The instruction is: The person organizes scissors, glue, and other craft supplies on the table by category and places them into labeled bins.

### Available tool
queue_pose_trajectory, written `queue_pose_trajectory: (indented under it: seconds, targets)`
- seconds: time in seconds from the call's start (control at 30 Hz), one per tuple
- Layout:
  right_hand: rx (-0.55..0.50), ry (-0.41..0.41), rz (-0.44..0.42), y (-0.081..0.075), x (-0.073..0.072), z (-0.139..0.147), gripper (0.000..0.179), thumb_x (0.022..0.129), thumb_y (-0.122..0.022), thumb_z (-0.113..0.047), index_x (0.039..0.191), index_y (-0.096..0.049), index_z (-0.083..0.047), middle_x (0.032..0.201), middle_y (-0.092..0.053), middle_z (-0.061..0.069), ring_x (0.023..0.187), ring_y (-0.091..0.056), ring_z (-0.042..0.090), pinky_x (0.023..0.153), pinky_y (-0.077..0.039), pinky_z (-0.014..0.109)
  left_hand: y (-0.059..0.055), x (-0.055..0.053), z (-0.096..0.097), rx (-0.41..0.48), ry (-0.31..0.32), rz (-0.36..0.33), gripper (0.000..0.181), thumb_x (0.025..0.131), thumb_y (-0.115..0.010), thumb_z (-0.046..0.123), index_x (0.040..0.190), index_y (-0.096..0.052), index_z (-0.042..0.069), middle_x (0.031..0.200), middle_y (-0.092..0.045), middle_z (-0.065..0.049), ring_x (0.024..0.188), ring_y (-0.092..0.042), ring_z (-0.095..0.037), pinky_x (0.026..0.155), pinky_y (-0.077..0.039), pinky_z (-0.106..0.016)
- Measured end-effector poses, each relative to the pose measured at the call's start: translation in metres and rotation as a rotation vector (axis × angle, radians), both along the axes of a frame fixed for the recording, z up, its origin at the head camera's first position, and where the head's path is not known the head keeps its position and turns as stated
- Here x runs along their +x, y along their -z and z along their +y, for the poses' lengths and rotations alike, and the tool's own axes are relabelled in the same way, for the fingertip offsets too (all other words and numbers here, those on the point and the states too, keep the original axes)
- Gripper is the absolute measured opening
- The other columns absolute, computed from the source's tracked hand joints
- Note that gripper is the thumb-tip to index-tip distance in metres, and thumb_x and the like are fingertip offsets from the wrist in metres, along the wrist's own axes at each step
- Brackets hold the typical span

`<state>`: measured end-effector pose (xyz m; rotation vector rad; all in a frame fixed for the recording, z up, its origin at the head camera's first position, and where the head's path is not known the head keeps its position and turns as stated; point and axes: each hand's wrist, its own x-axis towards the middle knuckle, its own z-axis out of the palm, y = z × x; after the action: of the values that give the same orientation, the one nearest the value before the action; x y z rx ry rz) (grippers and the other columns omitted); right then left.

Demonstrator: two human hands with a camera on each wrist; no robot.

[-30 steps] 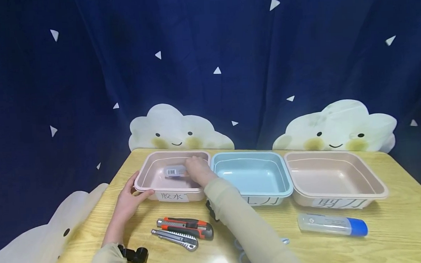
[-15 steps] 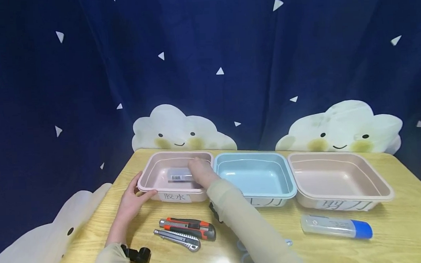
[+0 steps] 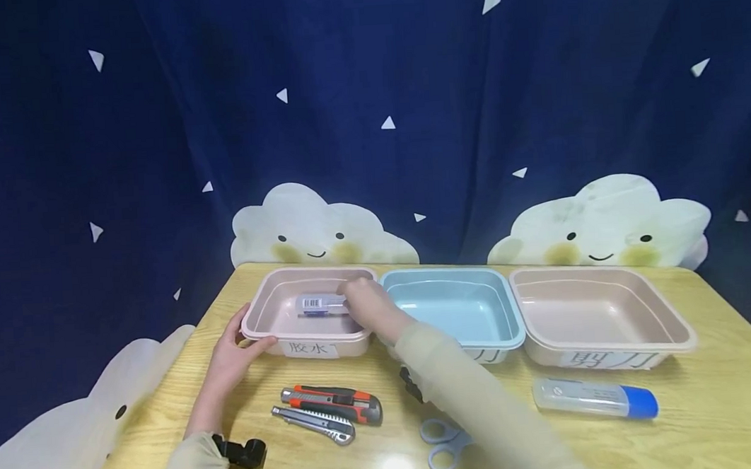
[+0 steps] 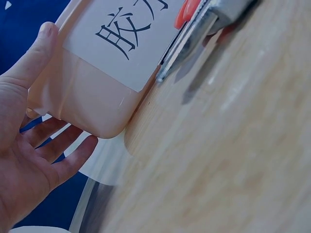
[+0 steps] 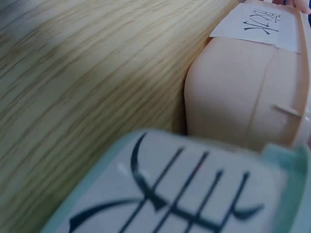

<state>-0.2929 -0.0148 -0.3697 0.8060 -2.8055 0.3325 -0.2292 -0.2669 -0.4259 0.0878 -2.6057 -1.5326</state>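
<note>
Currently, a clear bottle [image 3: 322, 304] is inside the leftmost pink bin [image 3: 351, 348], its 3 o'clock end covered by the right grip [image 3: 371, 308]; hidden fingertips mean I cannot tell whether they hold it. At the bin's 8 o'clock corner, the left grip [image 3: 232, 355] is spread, thumb against the front rim, fingers loosely extended. An orange-and-black knife [image 3: 339, 401] lies toward 6 o'clock.

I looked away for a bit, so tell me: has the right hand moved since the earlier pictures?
Yes. In the head view, the right hand has shifted slightly to the right, judged against the left edge of the blue bin.
</note>
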Motion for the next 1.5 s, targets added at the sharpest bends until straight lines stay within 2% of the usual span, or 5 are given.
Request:
queue_pose_trajectory:
  seconds: [0.2,0.43,0.87,1.1,1.5]
  targets:
    - [-0.010,-0.051,0.018,-0.014,0.011,0.015,0.025,0.083,-0.062,-0.011,0.108,-0.067,-0.015,0.106,-0.067,0.002,0.099,-0.061,0.019,0.079,-0.050,0.032,-0.001,0.000,0.000,0.004,0.009,0.012,0.090,0.077,-0.072,0.032,0.146,-0.017,0.017,0.142,-0.033,-0.016,0.123,-0.038,-0.035,0.097,-0.034,-0.047]
    - [-0.109,-0.058,0.039,-0.025,0.021,0.036,0.023,0.084,-0.063,-0.014,0.107,-0.067,-0.014,0.105,-0.067,0.003,0.100,-0.061,0.022,0.082,-0.049,0.036,-0.001,-0.001,0.000,0.006,0.006,0.024,0.090,0.077,-0.072,0.032,0.146,-0.017,0.017,0.143,-0.033,-0.017,0.124,-0.038,-0.035,0.099,-0.033,-0.049]
    - [-0.210,-0.094,0.226,-0.025,0.044,0.076,0.023,0.079,-0.069,-0.014,0.102,-0.070,-0.014,0.098,-0.068,0.002,0.094,-0.062,0.019,0.083,-0.049,0.034,0.000,0.000,-0.001,0.027,0.007,0.010,0.091,0.077,-0.072,0.032,0.147,-0.016,0.018,0.144,-0.031,-0.016,0.125,-0.036,-0.035,0.101,-0.028,-0.051]
    - [-0.244,-0.014,0.180,-0.030,0.058,0.106,0.027,0.081,-0.068,-0.016,0.107,-0.067,-0.014,0.107,-0.066,0.004,0.104,-0.060,0.023,0.089,-0.046,0.038,0.000,0.001,0.000,0.018,0.004,0.002,0.091,0.077,-0.072,0.033,0.147,-0.016,0.019,0.144,-0.031,-0.015,0.125,-0.035,-0.035,0.101,-0.029,-0.051]
    - [-0.202,0.039,0.229,-0.023,0.078,0.151,0.035,0.077,-0.072,-0.020,0.110,-0.065,-0.011,0.106,-0.067,0.007,0.101,-0.060,0.027,0.088,-0.045,0.043,0.000,0.001,0.000,0.026,0.006,-0.005,0.091,0.078,-0.071,0.033,0.147,-0.015,0.019,0.144,-0.030,-0.015,0.125,-0.035,-0.034,0.102,-0.026,-0.051]
